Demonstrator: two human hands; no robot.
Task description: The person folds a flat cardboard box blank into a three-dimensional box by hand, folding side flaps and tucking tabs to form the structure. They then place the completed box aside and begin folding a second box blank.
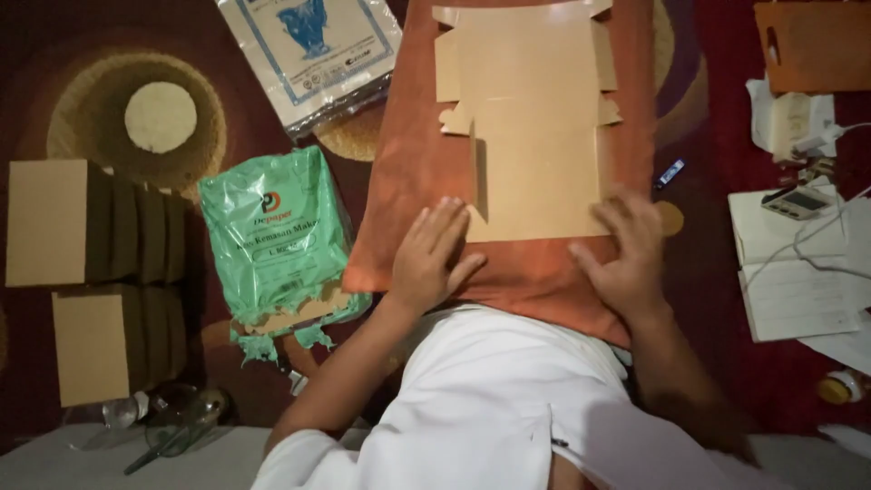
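White fabric of the person's garment (490, 399) is seen nearest. Left hand (434, 259) and right hand (626, 254) are laid flat, fingers spread, gripping nothing, on the lower corners of a flat unfolded tan cardboard box blank (535, 118), supported by an orange cushion (404, 172). Torn green plastic packet (272, 236) is noted left, beside stacked folded cardboard boxes (91, 272).

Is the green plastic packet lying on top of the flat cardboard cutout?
No, the green plastic packet lies on the carpet to the left of the orange board, while the flat cardboard cutout rests on that board under both hands.
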